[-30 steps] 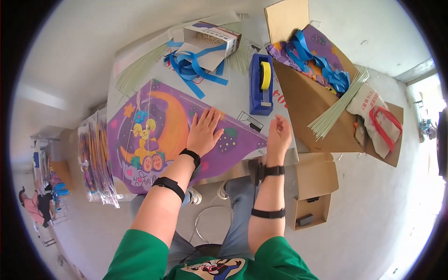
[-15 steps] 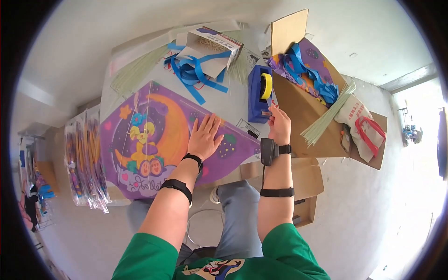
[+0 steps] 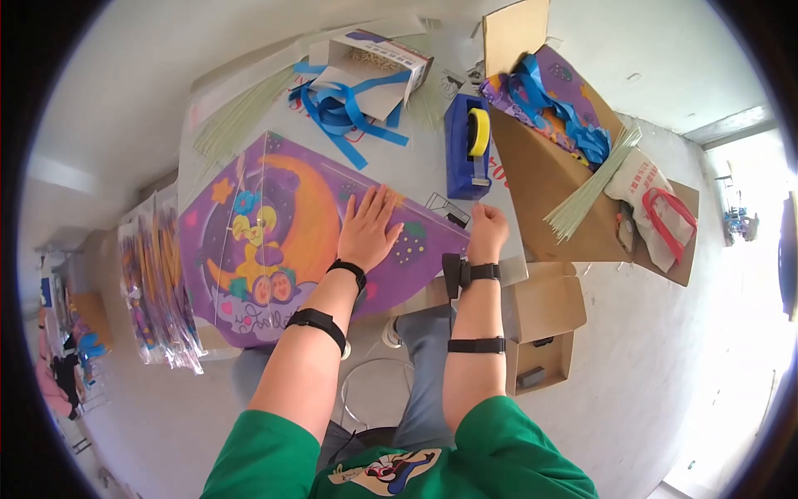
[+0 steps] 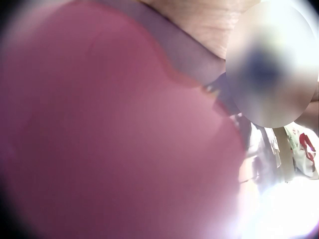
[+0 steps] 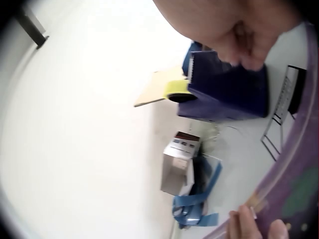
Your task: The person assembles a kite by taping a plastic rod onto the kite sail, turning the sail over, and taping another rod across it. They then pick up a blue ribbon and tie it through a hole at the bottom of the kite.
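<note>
Fingers [image 3: 376, 209] of the left hand [image 3: 366, 234]: straight, spread and relaxed, pressing flat on the purple kite [image 3: 266, 241], itself flat on the surface [image 3: 420, 179] near the front edge. Right hand [image 3: 487, 229]: curled at the kite's right corner, just in front of the tape dispenser [image 3: 465, 150]; impossible to tell whether pinching a strip of tape or nothing. Probably best to press with the whole left palm, not the fingertips alone, to stop the thin sheet creeping, and to work that corner low and in short moves.

Left wrist view: only a pink-purple blur, likely the kite [image 4: 109, 129] right against the lens; nothing to judge there.

Right wrist view: tape dispenser [image 5: 224, 94] close ahead, kite edge [image 5: 294, 189] at lower right, blue ribbons [image 5: 197, 209] and a small box [image 5: 179, 162] farther back. Worth steering clear of the loose ribbon ends.
</note>
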Available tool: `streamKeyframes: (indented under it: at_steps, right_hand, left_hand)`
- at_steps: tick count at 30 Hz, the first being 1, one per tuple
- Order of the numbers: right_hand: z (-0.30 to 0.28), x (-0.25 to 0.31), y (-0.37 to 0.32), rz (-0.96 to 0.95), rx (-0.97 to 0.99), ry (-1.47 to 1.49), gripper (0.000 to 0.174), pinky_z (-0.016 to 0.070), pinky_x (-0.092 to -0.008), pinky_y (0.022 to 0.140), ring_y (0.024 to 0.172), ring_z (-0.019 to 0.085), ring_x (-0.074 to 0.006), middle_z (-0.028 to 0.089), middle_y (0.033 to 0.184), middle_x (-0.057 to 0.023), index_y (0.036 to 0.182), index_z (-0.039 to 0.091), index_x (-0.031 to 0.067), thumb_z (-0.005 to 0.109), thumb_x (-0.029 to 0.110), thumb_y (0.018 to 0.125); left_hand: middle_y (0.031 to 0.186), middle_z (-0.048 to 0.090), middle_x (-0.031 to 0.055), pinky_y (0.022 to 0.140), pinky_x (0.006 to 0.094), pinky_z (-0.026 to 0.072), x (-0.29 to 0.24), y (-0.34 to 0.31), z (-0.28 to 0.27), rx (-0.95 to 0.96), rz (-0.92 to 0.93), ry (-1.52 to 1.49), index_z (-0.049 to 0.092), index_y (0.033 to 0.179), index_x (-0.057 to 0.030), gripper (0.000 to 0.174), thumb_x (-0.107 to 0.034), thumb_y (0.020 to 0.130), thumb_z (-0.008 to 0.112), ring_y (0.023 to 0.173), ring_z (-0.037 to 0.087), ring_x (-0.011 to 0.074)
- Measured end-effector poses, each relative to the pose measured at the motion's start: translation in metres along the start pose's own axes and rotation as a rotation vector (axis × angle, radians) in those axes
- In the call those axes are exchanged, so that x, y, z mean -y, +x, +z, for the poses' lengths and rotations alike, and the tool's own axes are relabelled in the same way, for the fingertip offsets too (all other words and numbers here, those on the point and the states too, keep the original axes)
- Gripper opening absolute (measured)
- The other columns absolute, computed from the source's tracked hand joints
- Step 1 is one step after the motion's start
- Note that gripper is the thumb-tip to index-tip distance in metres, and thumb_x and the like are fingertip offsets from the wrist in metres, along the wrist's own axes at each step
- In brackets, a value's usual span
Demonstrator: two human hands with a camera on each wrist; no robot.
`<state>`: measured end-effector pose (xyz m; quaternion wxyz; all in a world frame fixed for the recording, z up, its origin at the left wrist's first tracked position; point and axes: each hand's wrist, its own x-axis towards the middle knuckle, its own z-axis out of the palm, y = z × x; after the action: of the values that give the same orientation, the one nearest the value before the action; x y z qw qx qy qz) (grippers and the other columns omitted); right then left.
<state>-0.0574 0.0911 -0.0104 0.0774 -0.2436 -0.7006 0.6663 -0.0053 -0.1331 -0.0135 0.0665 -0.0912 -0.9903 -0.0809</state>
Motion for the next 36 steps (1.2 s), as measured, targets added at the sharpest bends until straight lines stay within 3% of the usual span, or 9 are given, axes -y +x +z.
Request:
streamKeyframes:
  at_steps: [2, 5, 8, 16, 19, 25, 27, 30, 36]
  right_hand:
    - [-0.002, -0.012, -0.008, 0.051, -0.046, -0.151, 0.017, 0.0443, -0.0248, 0.063, 0.069, 0.053, -0.0076, 0.063, 0.079, -0.0015, 0.091, 0.065, -0.0016, 0.066, 0.015, 0.091]
    - [0.005, 0.010, -0.041, 0.108, -0.055, 0.081, 0.014, 0.0441, -0.0230, 0.060, 0.066, 0.054, -0.0074, 0.062, 0.076, -0.0003, 0.091, 0.066, -0.0009, 0.066, 0.013, 0.091]
    - [0.034, 0.021, -0.053, 0.135, 0.172, 0.206, 0.013, 0.0440, -0.0195, 0.059, 0.066, 0.055, -0.0067, 0.062, 0.078, -0.0003, 0.097, 0.067, 0.0000, 0.065, 0.011, 0.092]
    - [0.064, 0.020, -0.069, 0.282, 0.224, 0.293, 0.016, 0.0495, -0.0227, 0.058, 0.065, 0.059, -0.0098, 0.065, 0.082, -0.0035, 0.101, 0.068, -0.0021, 0.066, 0.010, 0.091]
    - [0.068, 0.015, -0.070, 0.319, 0.208, 0.332, 0.017, 0.0510, -0.0234, 0.058, 0.067, 0.061, -0.0110, 0.065, 0.082, -0.0055, 0.102, 0.068, -0.0037, 0.065, 0.008, 0.091]
    - [0.081, 0.010, -0.075, 0.323, 0.209, 0.257, 0.018, 0.0558, -0.0254, 0.058, 0.066, 0.064, -0.0130, 0.067, 0.084, -0.0085, 0.104, 0.067, -0.0063, 0.063, 0.005, 0.091]
    - [0.085, 0.013, -0.075, 0.307, 0.210, 0.209, 0.022, 0.0554, -0.0253, 0.056, 0.064, 0.064, -0.0130, 0.067, 0.083, -0.0086, 0.110, 0.065, -0.0068, 0.063, 0.003, 0.090]
    - [0.089, 0.011, -0.075, 0.257, 0.216, 0.204, 0.028, 0.0552, -0.0258, 0.055, 0.064, 0.065, -0.0139, 0.066, 0.082, -0.0098, 0.116, 0.058, -0.0075, 0.062, 0.001, 0.089]
    - [0.092, 0.017, -0.076, 0.235, 0.171, 0.156, 0.028, 0.0543, -0.0263, 0.053, 0.061, 0.066, -0.0157, 0.066, 0.080, -0.0125, 0.107, 0.045, -0.0031, 0.064, -0.002, 0.087]
  left_hand:
    - [0.154, 0.032, 0.0079, 0.116, 0.0494, 0.0191, -0.002, -0.003, 0.000, 0.018, -0.005, -0.014, 0.034, 0.148, -0.0118, 0.061, -0.044, 0.097, 0.044, 0.142, 0.028, 0.0255]
    - [0.154, 0.032, 0.0086, 0.116, 0.0497, 0.0186, -0.001, -0.001, 0.001, 0.026, -0.008, -0.013, 0.034, 0.148, -0.0106, 0.061, -0.044, 0.097, 0.044, 0.142, 0.028, 0.0258]
    - [0.154, 0.031, 0.0101, 0.116, 0.0504, 0.0184, 0.000, 0.005, -0.002, 0.027, 0.008, -0.001, 0.033, 0.148, -0.0098, 0.062, -0.044, 0.097, 0.044, 0.143, 0.028, 0.0269]
    - [0.154, 0.031, 0.0120, 0.115, 0.0524, 0.0183, -0.003, 0.004, 0.008, 0.035, -0.032, -0.038, 0.034, 0.147, -0.0085, 0.060, -0.039, 0.097, 0.046, 0.143, 0.027, 0.0276]
    - [0.153, 0.033, 0.0128, 0.114, 0.0540, 0.0195, 0.000, 0.006, 0.008, 0.031, -0.089, -0.149, 0.036, 0.146, -0.0074, 0.056, -0.031, 0.096, 0.048, 0.141, 0.030, 0.0286]
    - [0.139, 0.050, 0.0126, 0.107, 0.0461, 0.0346, 0.029, 0.023, -0.006, -0.080, 0.006, -0.347, 0.052, 0.131, -0.0069, 0.041, -0.010, 0.090, 0.052, 0.129, 0.045, 0.0319]
    - [0.131, 0.055, 0.0110, 0.103, 0.0417, 0.0389, 0.030, 0.026, -0.010, -0.094, 0.140, -0.338, 0.057, 0.124, -0.0072, 0.036, -0.004, 0.088, 0.052, 0.124, 0.049, 0.0318]
    - [0.129, 0.055, 0.0104, 0.104, 0.0423, 0.0390, 0.031, 0.029, -0.006, -0.117, 0.203, -0.387, 0.057, 0.121, -0.0074, 0.034, -0.002, 0.087, 0.052, 0.123, 0.049, 0.0319]
    - [0.128, 0.056, 0.0103, 0.104, 0.0425, 0.0384, 0.035, 0.030, 0.004, -0.135, 0.148, -0.544, 0.055, 0.119, -0.0077, 0.033, -0.002, 0.087, 0.054, 0.123, 0.049, 0.0325]
